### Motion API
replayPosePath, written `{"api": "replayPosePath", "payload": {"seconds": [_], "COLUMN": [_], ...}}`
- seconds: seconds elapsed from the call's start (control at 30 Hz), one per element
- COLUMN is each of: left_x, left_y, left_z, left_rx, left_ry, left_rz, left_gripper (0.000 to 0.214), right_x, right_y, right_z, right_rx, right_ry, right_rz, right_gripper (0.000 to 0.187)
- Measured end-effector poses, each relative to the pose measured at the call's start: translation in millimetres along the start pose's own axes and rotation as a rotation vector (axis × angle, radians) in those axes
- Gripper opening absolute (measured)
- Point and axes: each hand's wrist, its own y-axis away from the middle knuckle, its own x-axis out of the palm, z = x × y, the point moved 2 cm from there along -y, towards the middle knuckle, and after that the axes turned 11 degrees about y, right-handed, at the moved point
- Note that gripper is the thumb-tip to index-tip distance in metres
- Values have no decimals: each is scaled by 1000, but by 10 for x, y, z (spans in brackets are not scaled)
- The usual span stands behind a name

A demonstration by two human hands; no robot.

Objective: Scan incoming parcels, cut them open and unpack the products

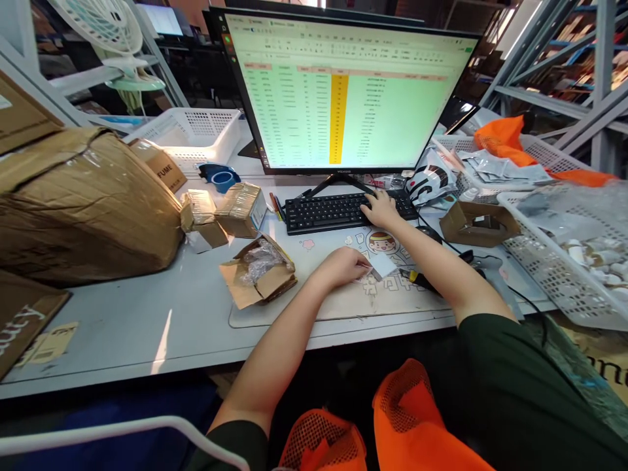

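My left hand [347,267] rests on the printed desk mat [314,297], its fingers pinched at the left edge of a small white box [383,265]. Clear plastic seems to lie under that edge. My right hand [381,208] lies on the right part of a black keyboard [326,212], fingers spread over the keys. Behind the keyboard a monitor [294,104] shows a spreadsheet with one orange column. A black and yellow tool, perhaps a cutter [417,278], lies partly hidden under my right forearm. A black mouse [428,233] sits right of that forearm.
Left of the mat stands an opened carton [265,271] with bubble wrap, near small taped boxes [241,209] and a large wrapped parcel [88,203]. White baskets [544,275] line the right side. An open brown box [456,226] and cables lie there.
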Motion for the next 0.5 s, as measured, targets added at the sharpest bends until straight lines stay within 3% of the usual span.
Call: {"api": "replayPosePath", "payload": {"seconds": [0.13,0.27,0.37,0.5], "left_x": [3,-8,-26,-18], "left_y": [-3,6,14,16], "left_z": [7,-33,-48,-8], "left_rx": [6,-24,-41,-139], "left_ry": [80,67,-3,-188], "left_rz": [3,-45,-69,-53], "left_gripper": [23,24,25,32], "right_x": [16,-50,-144,-277], "right_y": [-147,-50,248,921], "right_z": [104,17,-190,-552], "right_rx": [38,55,57,-61], "right_ry": [-41,-82,-97,-146], "right_rz": [83,92,51,35], "right_gripper": [62,63,62,49]}}
